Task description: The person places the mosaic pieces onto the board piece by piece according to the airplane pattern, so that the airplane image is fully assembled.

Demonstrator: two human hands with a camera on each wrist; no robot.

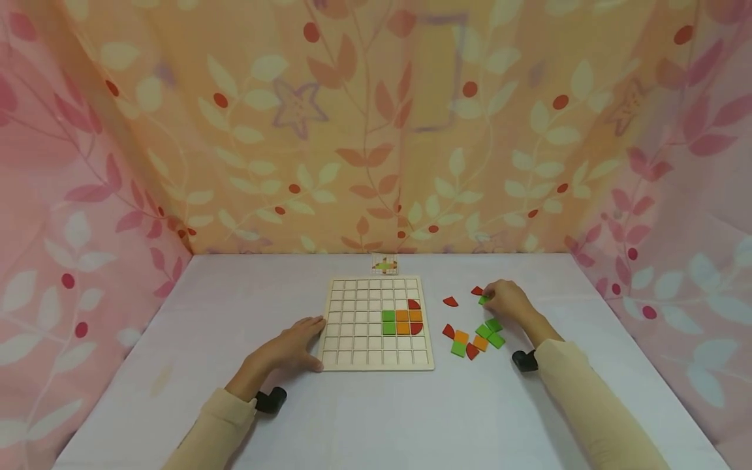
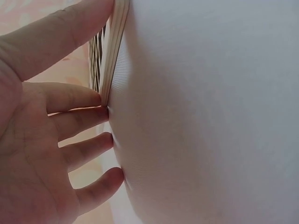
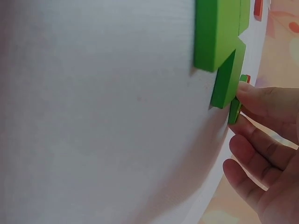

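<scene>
My left hand (image 1: 288, 346) rests at the left edge of a wooden grid board (image 1: 360, 329), fingers spread and fairly straight, with the thumb by the near corner. In the left wrist view, the thumb and fingertips touch the board's side (image 2: 114, 51). Right of the board, my right hand (image 1: 510, 301) pinches a green tile (image 3: 235, 111) between thumb and fingers, low over the table. On the board's right half lie green squares (image 1: 389, 322), orange squares (image 1: 402, 322) and red quarter-round tiles (image 1: 416, 328).
Loose green tiles (image 1: 496, 340), orange tiles (image 1: 480, 343) and red tiles (image 1: 450, 301) are scattered right of the board. A small pattern card (image 1: 384, 264) lies behind it. Floral cloth (image 1: 364, 130) encloses the white table (image 1: 376, 418) at back and sides.
</scene>
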